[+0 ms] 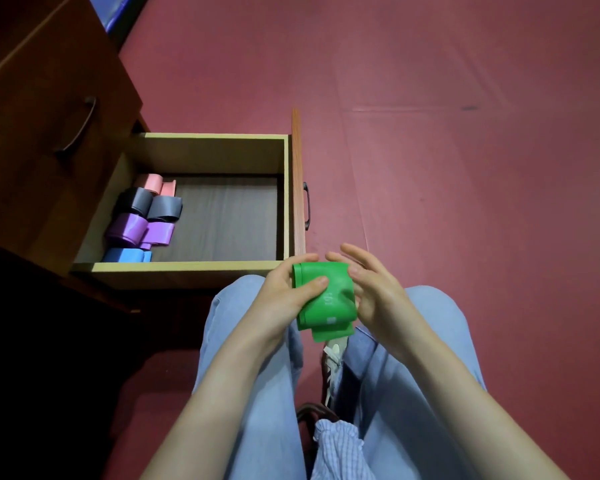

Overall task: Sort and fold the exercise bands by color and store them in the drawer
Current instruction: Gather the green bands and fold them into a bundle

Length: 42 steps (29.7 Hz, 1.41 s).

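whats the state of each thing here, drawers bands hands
lower drawer: pulled open
upper drawer: closed
pink bands: folded, in the lower drawer
dark grey bands: folded, in the drawer
purple bands: folded, in the drawer
blue band: folded, in the drawer
green band: partly folded, in both hands
left hand: pinches the green band
right hand: fingers straight, against the band

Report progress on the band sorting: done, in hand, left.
Done: pink bands, dark grey bands, purple bands and a blue band lie folded in the open drawer, grouped by color. In hand: the left hand pinches a green band; the right hand rests against it with straight fingers. Left: finish folding it and place it in the drawer. No other loose bands show.
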Motion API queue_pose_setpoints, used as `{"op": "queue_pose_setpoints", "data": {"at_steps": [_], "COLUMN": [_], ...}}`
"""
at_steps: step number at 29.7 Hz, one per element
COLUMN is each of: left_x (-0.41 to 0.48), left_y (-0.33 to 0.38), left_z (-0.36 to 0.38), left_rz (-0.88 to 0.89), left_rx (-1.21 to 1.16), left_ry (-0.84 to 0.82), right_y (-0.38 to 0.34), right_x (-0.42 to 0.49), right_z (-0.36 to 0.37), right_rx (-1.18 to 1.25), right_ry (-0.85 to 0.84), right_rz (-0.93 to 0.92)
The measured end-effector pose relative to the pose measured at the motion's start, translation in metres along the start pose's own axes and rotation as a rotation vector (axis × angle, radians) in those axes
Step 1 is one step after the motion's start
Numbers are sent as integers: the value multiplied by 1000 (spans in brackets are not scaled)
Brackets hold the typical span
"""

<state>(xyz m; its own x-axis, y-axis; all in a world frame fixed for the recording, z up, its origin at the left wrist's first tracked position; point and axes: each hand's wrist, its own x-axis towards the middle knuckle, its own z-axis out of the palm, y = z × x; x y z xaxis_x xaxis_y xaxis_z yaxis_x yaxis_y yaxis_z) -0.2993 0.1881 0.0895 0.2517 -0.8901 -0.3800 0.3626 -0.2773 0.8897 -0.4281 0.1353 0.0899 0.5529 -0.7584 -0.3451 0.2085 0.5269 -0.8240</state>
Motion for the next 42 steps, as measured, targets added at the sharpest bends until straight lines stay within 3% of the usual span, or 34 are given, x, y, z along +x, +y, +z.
{"op": "queue_pose_setpoints", "data": {"at_steps": [4, 10, 16, 20, 25, 32, 42], "left_x": [2, 20, 48, 73, 110, 141, 151], "left_y": [3, 18, 32, 34, 28, 14, 9], "left_z": [-6, -35, -96, -155, -234, -280, -269], "left_rz": [69, 166, 134, 88, -140, -450, -529], "left_rx": [-21, -46, -23, 222, 708, 1102, 1403], "left_ry": [56, 187, 312, 435, 559, 503, 404], "right_y": [3, 5, 22, 51, 101, 158, 175], "right_x": [6, 37, 103, 163, 224, 280, 300], "right_z": [0, 31, 80, 120, 156, 180, 174], "right_rx": [-221, -274, -463, -627, -683, -854, -1341], "right_ry": [-19, -76, -80, -125, -160, -238, -370], "right_rz": [60, 58, 56, 71, 151, 276, 195]}}
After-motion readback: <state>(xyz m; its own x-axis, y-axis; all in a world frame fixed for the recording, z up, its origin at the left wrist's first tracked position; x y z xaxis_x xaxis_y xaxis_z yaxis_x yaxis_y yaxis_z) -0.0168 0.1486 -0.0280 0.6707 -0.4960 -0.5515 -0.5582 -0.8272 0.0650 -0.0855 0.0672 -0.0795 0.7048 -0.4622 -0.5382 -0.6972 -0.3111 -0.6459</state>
